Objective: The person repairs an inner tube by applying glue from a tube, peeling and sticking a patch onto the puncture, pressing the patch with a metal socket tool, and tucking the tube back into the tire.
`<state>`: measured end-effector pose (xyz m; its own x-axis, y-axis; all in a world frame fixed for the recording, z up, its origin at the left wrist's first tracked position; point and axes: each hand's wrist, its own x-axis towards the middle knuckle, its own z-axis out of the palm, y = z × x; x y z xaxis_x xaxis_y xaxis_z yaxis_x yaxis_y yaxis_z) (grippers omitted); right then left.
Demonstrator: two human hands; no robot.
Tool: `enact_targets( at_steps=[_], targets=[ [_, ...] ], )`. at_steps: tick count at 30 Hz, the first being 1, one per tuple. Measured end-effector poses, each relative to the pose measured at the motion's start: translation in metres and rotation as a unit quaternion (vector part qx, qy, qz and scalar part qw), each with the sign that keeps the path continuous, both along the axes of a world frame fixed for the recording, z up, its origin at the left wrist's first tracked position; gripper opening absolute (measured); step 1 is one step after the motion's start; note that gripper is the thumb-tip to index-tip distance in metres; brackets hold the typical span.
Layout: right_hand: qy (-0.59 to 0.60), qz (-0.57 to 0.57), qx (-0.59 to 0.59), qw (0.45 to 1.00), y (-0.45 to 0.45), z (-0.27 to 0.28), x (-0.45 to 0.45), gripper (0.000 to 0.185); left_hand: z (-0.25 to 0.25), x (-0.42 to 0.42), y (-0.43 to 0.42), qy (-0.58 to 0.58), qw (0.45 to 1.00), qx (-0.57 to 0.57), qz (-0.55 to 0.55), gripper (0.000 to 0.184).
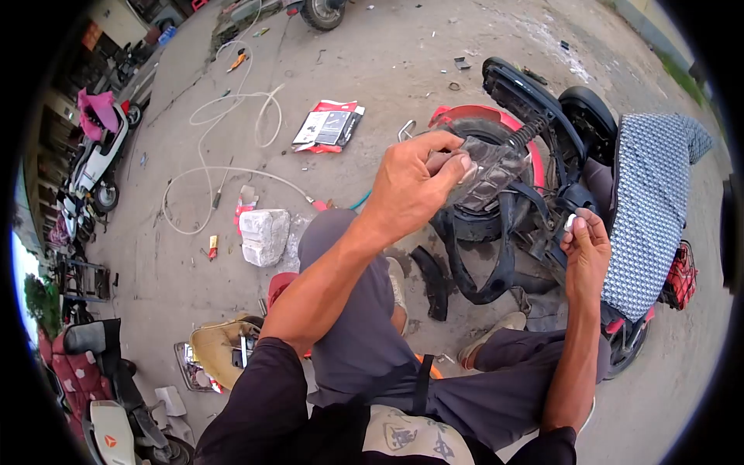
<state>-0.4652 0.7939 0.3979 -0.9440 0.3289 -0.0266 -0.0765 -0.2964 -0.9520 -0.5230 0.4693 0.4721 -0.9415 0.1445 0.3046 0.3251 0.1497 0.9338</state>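
My left hand [415, 186] is closed in a pinch in front of a partly dismantled scooter [570, 147]. Whatever sits between its thumb and fingers is too small and blurred to make out; a shiny, wrinkled grey surface [492, 174] shows just beyond. My right hand [587, 246] is raised by the scooter's side and pinches a small white piece [571, 222]. Below and between the hands, a black curved scooter part [484, 291] hangs near the wheel [473, 225]. A red fender [504, 120] and a coil spring [528, 132] show behind my left hand.
A patterned cover [651, 209] drapes over the scooter. A black curved strip [431, 283] lies by my shoes. Leftward are a white block [264, 236], a red-and-white packet [328, 125], a pale hose [208, 167] and a tan container [225, 353]. Parked scooters [101, 167] stand further left.
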Motion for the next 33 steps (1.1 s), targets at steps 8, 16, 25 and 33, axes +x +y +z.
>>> enact_targets(
  at_steps=[8,16,25,33],
  targets=[
    [0.016,0.043,0.170,0.984,0.031,-0.014,-0.005,0.016,0.018,0.145,-0.239,0.062,0.917,-0.084,0.384,0.027],
    [0.007,0.095,0.091,0.991,0.009,-0.018,-0.016,0.015,-0.069,0.361,-0.388,-0.384,0.715,-0.361,0.460,0.035],
    [-0.036,0.090,0.058,0.994,-0.013,-0.016,-0.014,0.041,-0.112,0.356,-0.394,-0.220,0.726,-0.419,0.499,0.051],
    [-0.107,0.233,0.124,0.959,-0.025,-0.050,-0.003,0.025,-0.009,0.138,-0.172,0.225,0.885,-0.332,0.238,0.047]
  ],
)
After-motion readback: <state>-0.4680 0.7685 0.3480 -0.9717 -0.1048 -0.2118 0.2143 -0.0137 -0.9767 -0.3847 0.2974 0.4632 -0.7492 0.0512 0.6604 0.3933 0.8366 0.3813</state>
